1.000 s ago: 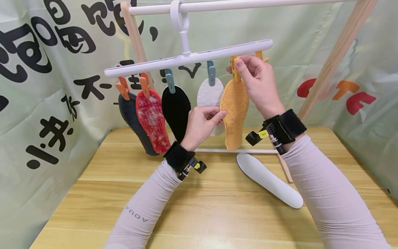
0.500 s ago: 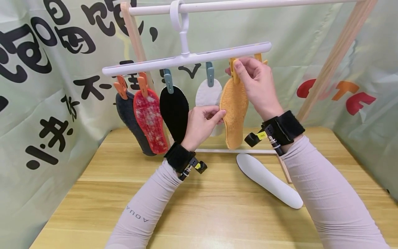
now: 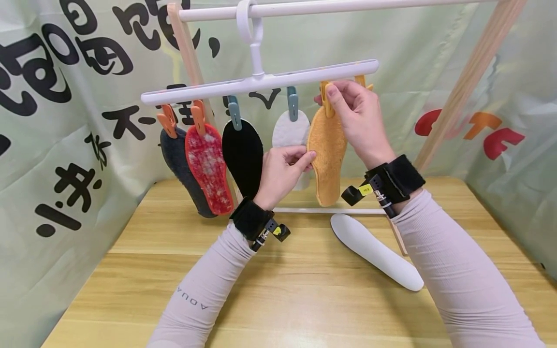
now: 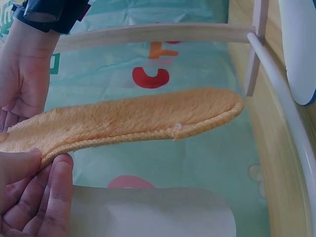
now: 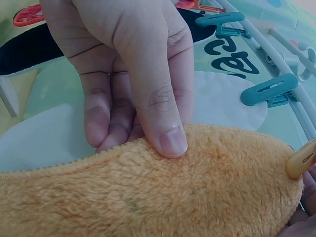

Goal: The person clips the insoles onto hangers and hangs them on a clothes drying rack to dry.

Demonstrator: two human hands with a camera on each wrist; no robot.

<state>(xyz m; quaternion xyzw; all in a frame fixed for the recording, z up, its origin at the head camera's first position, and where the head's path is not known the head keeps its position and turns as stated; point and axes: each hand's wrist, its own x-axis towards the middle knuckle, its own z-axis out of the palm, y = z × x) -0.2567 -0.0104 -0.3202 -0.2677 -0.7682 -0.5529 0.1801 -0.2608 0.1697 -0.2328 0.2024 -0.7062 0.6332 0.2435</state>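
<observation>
In the head view a fuzzy orange insole (image 3: 327, 154) hangs toe-up beneath the right part of a white hanger (image 3: 265, 83). A yellow clothespin (image 3: 329, 108) sits at its top end, pinched by my right hand (image 3: 363, 116) between thumb and fingers. My left hand (image 3: 282, 171) pinches the insole's left edge, thumb on the fuzzy face and fingers behind. The right wrist view shows the clothespin's tip (image 5: 298, 163) on the insole's end. From the left wrist, the insole's stitched edge (image 4: 123, 141) runs away from my fingers.
Left along the hanger, clothespins hold a dark grey insole (image 3: 176, 154), a red mottled one (image 3: 209, 164), a black one (image 3: 241, 150) and a white one (image 3: 289, 129). Another yellow clothespin (image 3: 360, 80) hangs at the right end. A white insole (image 3: 376, 251) lies on the wooden table (image 3: 283, 290).
The hanger has drifted slightly left and its right end has dipped a little, the hanging insoles shifting with it. Both hands keep their grips.
</observation>
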